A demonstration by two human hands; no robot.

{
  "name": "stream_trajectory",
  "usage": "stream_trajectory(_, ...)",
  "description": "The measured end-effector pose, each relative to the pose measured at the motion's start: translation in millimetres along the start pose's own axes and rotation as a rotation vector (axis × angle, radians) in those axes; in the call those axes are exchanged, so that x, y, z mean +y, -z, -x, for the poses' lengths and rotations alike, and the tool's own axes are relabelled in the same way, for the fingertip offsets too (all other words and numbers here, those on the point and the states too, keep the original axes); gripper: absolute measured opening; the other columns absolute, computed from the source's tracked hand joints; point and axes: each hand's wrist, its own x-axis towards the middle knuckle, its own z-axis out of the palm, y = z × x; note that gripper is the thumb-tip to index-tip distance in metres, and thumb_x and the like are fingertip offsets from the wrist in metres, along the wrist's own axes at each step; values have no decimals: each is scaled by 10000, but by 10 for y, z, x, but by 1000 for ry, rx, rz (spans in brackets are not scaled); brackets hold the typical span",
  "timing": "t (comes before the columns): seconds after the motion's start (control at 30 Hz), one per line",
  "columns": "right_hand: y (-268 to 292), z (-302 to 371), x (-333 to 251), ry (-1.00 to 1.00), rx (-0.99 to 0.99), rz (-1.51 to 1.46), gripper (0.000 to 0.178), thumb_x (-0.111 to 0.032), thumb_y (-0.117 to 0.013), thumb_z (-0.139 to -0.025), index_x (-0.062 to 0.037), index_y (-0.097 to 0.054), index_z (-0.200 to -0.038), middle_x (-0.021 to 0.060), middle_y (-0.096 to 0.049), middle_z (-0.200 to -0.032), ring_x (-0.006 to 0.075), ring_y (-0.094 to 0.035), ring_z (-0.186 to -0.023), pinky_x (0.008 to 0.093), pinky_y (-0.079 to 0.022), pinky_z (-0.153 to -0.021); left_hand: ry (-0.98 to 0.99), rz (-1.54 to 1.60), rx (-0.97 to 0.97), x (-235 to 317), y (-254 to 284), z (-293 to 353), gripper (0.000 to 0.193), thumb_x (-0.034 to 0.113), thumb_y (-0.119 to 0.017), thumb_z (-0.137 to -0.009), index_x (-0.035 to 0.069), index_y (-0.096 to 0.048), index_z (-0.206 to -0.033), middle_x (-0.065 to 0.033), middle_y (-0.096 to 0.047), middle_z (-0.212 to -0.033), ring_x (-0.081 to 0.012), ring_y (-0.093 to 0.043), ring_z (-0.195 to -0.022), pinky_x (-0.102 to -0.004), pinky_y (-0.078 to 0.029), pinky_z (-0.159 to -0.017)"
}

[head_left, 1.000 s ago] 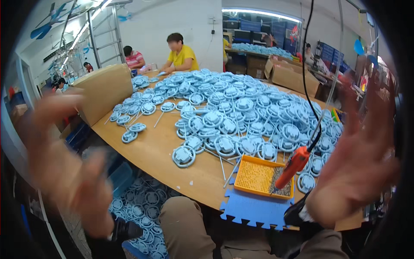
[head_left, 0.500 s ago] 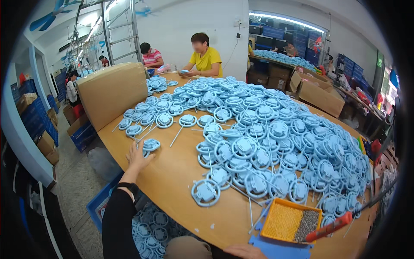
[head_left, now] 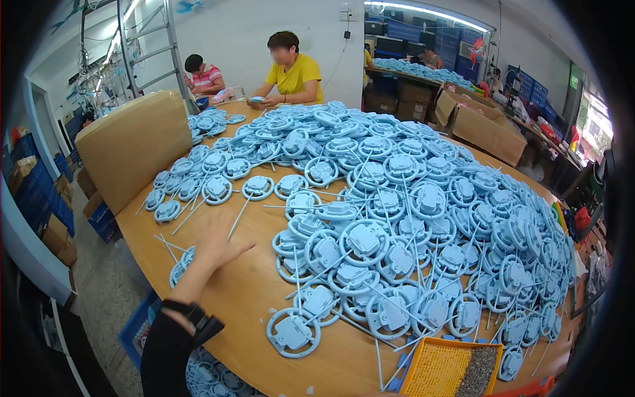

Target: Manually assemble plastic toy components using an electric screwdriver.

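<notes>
The left hand point(head_left: 218, 241) is blurred above or on the table point(head_left: 258, 291), open with fingers spread, nothing evident in its grasp; contact cannot be told. The right hand is out of view, its state unknown. By the clock about the left hand, loose blue parts point(head_left: 180, 267) lie at 8, beside the wrist point(head_left: 196, 279) and partly hidden by it; a cluster point(head_left: 215, 190) lies at 12, the heap point(head_left: 387, 205) at 3, the tray point(head_left: 423, 370) of metal bits point(head_left: 481, 367) at 4. Possible faults: a wrist sweep toward 8 could push the loose parts off the table; snagged rods point(head_left: 241, 216) could drag neighbours; pulling low in the heap could start a slide onto the tray.
</notes>
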Motion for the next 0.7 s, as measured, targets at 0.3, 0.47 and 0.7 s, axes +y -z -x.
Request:
stream_trajectory(0.3,316,54,162,100,-17,-256,376,-108,-691,-812,45,-609,-1145,195,-646,-1086,372,-612,-1019,445,-478,-880,113,370,-114,818,-949,-1931,992,685,-662,-665,222,-305,-1467,-211,-147,-1528,-401,-93,-1419,-616,-160,-1077)
stream_trajectory(0.47,481,15,211,71,9,-251,390,-126,-702,-804,44,-611,-1143,199,-643,-1088,364,-608,-1034,439,-478,-884,46,85,-370,1382,-849,-2029,961,704,-630,-680,265,-298,-1468,-166,-203,-1528,-424,-86,-1413,-695,-153,-1028)
stream_trajectory(0.7,412,6,191,59,24,-210,382,-132,-722,-784,5,-632,-1129,182,-641,-1082,338,-619,-1002,405,-484,-862,-107,180,-255,1691,-962,-1512,871,669,-600,-712,195,-384,-1410,-195,-357,-1429,-424,-306,-1323,-616,-237,-1036)
